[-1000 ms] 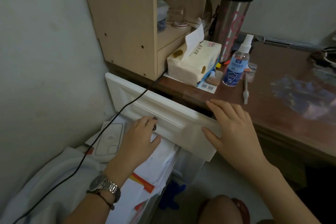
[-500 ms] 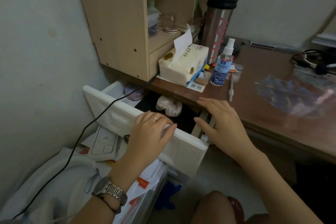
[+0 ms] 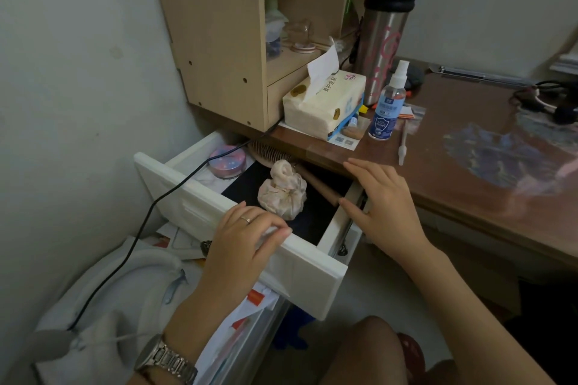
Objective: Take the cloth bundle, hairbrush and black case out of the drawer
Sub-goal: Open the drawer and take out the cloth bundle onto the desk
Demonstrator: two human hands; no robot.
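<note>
The white drawer (image 3: 308,272) stands pulled out below the desk edge. A pale knotted cloth bundle (image 3: 283,189) lies in its middle on a flat black case (image 3: 312,216). Behind the bundle a wooden hairbrush (image 3: 316,184) lies aslant, its bristle head half under the desk top. My left hand (image 3: 247,234) is curled over the top edge of the drawer front, gripping it. My right hand (image 3: 380,197) rests with spread fingers against the drawer's right side wall and rail, holding nothing.
A round pink tin (image 3: 226,161) sits at the drawer's back left, with a black cable (image 3: 156,206) draped over the front. On the brown desk (image 3: 469,166) stand a tissue pack (image 3: 323,103), spray bottle (image 3: 387,103), steel tumbler (image 3: 383,40) and wooden shelf unit (image 3: 225,40). Papers and a white seat lie below left.
The drawer has slid out from nearly closed to well open, revealing its contents. My left hand moved from the knob to the top edge of the front; my right hand followed the drawer's side.
</note>
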